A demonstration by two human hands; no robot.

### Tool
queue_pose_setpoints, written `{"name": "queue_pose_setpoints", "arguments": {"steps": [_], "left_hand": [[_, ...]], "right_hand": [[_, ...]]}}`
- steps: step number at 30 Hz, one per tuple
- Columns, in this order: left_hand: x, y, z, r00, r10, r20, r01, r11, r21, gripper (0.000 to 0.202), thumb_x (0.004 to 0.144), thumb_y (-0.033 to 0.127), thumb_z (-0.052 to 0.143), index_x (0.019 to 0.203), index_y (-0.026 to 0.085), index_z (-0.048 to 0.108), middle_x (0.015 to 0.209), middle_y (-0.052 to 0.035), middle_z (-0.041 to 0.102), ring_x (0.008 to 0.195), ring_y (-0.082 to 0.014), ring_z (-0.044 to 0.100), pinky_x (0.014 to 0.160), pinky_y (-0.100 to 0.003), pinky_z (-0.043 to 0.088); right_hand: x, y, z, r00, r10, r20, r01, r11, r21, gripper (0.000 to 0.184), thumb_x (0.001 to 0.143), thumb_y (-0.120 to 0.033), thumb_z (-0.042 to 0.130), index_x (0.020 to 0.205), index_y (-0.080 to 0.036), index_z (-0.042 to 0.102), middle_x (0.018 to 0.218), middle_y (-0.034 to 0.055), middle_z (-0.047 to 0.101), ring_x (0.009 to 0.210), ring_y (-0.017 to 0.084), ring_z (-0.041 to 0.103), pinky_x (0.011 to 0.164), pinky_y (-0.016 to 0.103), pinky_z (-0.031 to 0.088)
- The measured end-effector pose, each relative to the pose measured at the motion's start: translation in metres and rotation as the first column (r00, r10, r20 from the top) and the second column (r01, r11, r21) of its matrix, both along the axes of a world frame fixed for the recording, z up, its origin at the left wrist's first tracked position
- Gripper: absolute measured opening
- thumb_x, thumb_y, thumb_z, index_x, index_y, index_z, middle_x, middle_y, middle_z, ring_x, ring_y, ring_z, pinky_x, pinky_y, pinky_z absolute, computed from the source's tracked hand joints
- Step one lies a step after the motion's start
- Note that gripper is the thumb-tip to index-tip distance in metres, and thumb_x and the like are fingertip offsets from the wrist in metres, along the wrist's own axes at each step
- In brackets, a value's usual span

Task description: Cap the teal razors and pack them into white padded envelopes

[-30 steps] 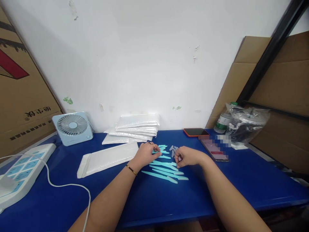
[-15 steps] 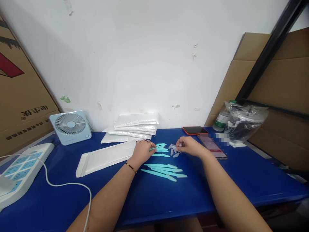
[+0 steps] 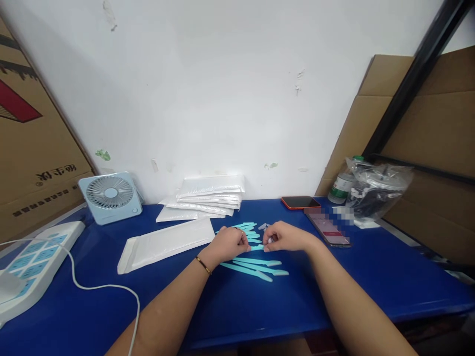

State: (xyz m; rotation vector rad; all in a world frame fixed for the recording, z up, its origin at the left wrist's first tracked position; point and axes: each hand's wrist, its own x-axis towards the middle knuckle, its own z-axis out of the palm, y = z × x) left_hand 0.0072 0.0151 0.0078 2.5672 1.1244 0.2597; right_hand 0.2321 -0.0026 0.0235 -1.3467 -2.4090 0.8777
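My left hand (image 3: 229, 245) is closed on the handle of a teal eyebrow razor (image 3: 256, 247), whose head points right. At that head, my right hand (image 3: 282, 238) pinches with thumb and finger; a small translucent blade cap seems to be in its fingertips, mostly hidden. Just beyond lie several loose caps (image 3: 262, 227), partly covered by the right hand. More teal razors (image 3: 249, 226) lie in a loose bunch behind my left fingers. Nearer to me, several razors with pale tips (image 3: 256, 271) are fanned out on the blue table (image 3: 297, 296).
A white padded mailer (image 3: 166, 242) lies left of my hands, with a stack of mailers (image 3: 211, 185) behind it. Two phones, one red-edged (image 3: 300, 202) and one lit (image 3: 328, 227), lie right. A fan (image 3: 111, 195), power strip (image 3: 44, 267) and white cable (image 3: 107, 285) occupy the left.
My left hand has moved right and nearer to me with a razor in it. My right hand has come from the caps down to that razor's head.
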Motion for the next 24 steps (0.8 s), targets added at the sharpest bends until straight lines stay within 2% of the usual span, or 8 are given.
{"name": "queue_pose_setpoints", "arguments": {"steps": [4, 7, 9, 11, 14, 17, 20, 24], "left_hand": [[-0.002, 0.004, 0.003, 0.997, 0.050, 0.054, -0.056, 0.993, 0.103, 0.020, 0.079, 0.039, 0.058, 0.072, 0.023, 0.065, 0.079, 0.0020, 0.068, 0.077, -0.0160, 0.060, 0.076, -0.030, 0.035], [-0.008, 0.012, 0.003, 0.989, 0.138, 0.058, -0.146, 0.975, 0.170, 0.019, 0.079, 0.038, 0.058, 0.072, 0.022, 0.065, 0.081, 0.0009, 0.068, 0.080, -0.0173, 0.060, 0.077, -0.032, 0.035], [-0.012, 0.016, 0.002, 0.979, 0.197, 0.058, -0.204, 0.965, 0.162, 0.018, 0.078, 0.038, 0.059, 0.074, 0.022, 0.066, 0.081, 0.0010, 0.068, 0.079, -0.0174, 0.060, 0.077, -0.032, 0.035], [-0.014, 0.017, 0.002, 0.975, 0.206, 0.081, -0.215, 0.967, 0.139, 0.021, 0.075, 0.042, 0.063, 0.081, 0.023, 0.066, 0.085, 0.0008, 0.068, 0.082, -0.0179, 0.060, 0.077, -0.031, 0.036], [-0.011, 0.009, 0.005, 0.994, 0.053, 0.091, -0.062, 0.993, 0.101, 0.030, 0.069, 0.048, 0.068, 0.086, 0.024, 0.067, 0.090, 0.0009, 0.067, 0.087, -0.0184, 0.060, 0.078, -0.029, 0.035], [-0.002, -0.003, 0.007, 0.992, -0.125, 0.014, 0.124, 0.992, 0.037, 0.022, 0.068, 0.045, 0.070, 0.079, 0.025, 0.069, 0.083, 0.0024, 0.068, 0.082, -0.0165, 0.060, 0.078, -0.029, 0.034], [0.004, -0.011, 0.007, 0.986, -0.155, -0.062, 0.155, 0.988, -0.002, 0.012, 0.071, 0.035, 0.068, 0.072, 0.024, 0.068, 0.075, 0.0026, 0.068, 0.074, -0.0146, 0.059, 0.079, -0.030, 0.034], [0.004, -0.010, 0.007, 0.995, -0.047, -0.088, 0.052, 0.997, 0.057, 0.013, 0.076, 0.030, 0.062, 0.070, 0.021, 0.068, 0.076, 0.0002, 0.068, 0.075, -0.0161, 0.059, 0.077, -0.031, 0.035]], "right_hand": [[0.002, 0.003, -0.003, 0.999, -0.028, -0.042, 0.029, 0.999, 0.030, 0.024, 0.073, -0.040, 0.064, 0.075, -0.017, 0.071, 0.064, 0.0001, 0.064, 0.057, 0.012, 0.052, 0.052, 0.022, 0.036], [0.011, 0.007, -0.004, 0.993, -0.108, -0.047, 0.111, 0.992, 0.065, 0.020, 0.073, -0.034, 0.062, 0.075, -0.016, 0.071, 0.069, 0.0020, 0.067, 0.061, 0.013, 0.056, 0.055, 0.022, 0.038], [0.017, 0.011, -0.005, 0.979, -0.197, -0.046, 0.200, 0.977, 0.080, 0.022, 0.074, -0.034, 0.061, 0.076, -0.016, 0.071, 0.068, 0.0029, 0.067, 0.060, 0.014, 0.056, 0.054, 0.022, 0.038], [0.022, 0.014, -0.007, 0.965, -0.255, -0.058, 0.261, 0.958, 0.122, 0.025, 0.075, -0.038, 0.060, 0.079, -0.016, 0.072, 0.066, 0.0030, 0.066, 0.058, 0.014, 0.055, 0.052, 0.023, 0.038], [0.025, 0.017, -0.009, 0.956, -0.281, -0.085, 0.293, 0.922, 0.252, 0.025, 0.075, -0.037, 0.060, 0.084, -0.018, 0.072, 0.074, 0.0033, 0.066, 0.061, 0.014, 0.054, 0.055, 0.024, 0.038], [0.024, 0.017, -0.008, 0.953, -0.291, -0.082, 0.302, 0.900, 0.316, 0.022, 0.076, -0.034, 0.057, 0.081, -0.018, 0.072, 0.076, 0.0042, 0.066, 0.063, 0.014, 0.054, 0.057, 0.024, 0.039], [0.023, 0.013, -0.005, 0.968, -0.241, -0.075, 0.252, 0.939, 0.235, 0.022, 0.076, -0.034, 0.057, 0.078, -0.017, 0.073, 0.076, 0.0045, 0.067, 0.064, 0.015, 0.056, 0.058, 0.024, 0.040], [0.020, 0.005, 0.002, 0.989, -0.127, -0.077, 0.131, 0.990, 0.057, 0.028, 0.074, -0.041, 0.062, 0.084, -0.017, 0.073, 0.074, 0.0039, 0.068, 0.063, 0.015, 0.056, 0.055, 0.023, 0.039]]}}
